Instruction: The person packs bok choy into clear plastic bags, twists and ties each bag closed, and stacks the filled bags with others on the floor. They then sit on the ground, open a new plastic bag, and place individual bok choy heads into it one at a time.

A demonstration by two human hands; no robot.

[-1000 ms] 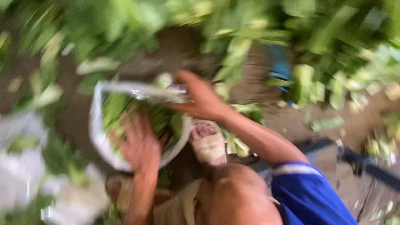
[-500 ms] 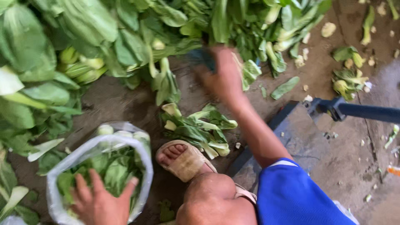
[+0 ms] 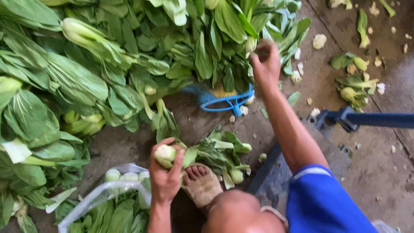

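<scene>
Head view: big heap of leafy greens [image 3: 86,64] unsorted on floor; clear plastic bag [image 3: 90,200] part filled. Left hand [image 3: 166,174] closed round a bok choy head [image 3: 166,154] above bag; right hand [image 3: 266,62] reaching into heap, grip unclear.

Far side: a big heap of bok choy [image 3: 129,56] is covering the ground from left to centre, leaving no gap.
Centre: a bare strip of floor [image 3: 125,144] is lying open between the heap and the plastic bag [image 3: 92,198].
Middle obstacle: a blue basket [image 3: 226,100] is sticking out from under the heap.
Near side: a small pile of greens [image 3: 220,153] and a sandalled foot [image 3: 200,183] are blocking the way.
Right side: a blue metal bar [image 3: 366,119] is crossing; beyond it, scattered trimmings [image 3: 355,88] are lying on otherwise open floor.
</scene>
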